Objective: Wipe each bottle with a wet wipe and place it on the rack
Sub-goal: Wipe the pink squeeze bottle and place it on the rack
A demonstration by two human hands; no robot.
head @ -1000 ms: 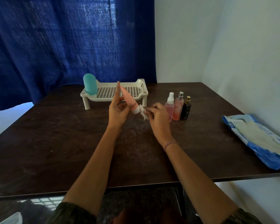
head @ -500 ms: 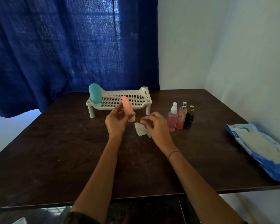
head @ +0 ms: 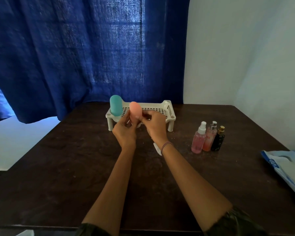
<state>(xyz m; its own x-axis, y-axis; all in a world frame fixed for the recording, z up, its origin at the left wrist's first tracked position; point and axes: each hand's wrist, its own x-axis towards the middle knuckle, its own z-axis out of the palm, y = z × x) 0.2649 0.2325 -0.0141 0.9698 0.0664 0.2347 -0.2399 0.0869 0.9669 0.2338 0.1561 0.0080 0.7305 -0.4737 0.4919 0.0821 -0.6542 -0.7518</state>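
Observation:
A peach-pink bottle [head: 135,110] stands upside down in front of the white slotted rack [head: 167,106], its white cap low between my hands. My left hand [head: 124,132] holds its lower part and my right hand [head: 154,124] grips its side. A teal bottle [head: 115,105] stands on the rack's left end. A white wet wipe [head: 157,148] lies on the table, partly hidden under my right wrist. Three spray bottles stand to the right: pink [head: 198,138], orange-pink [head: 210,137] and black with a gold cap [head: 218,139].
The dark wooden table [head: 66,159] fills the view. A blue and white wipe pack [head: 286,167] lies at its right edge. A blue curtain [head: 85,53] hangs behind the rack, and a pale wall [head: 245,57] runs along the right.
My right hand has let go of the wipe, which now lies on the table, and has taken hold of the peach bottle. Both hands have moved the bottle toward the rack.

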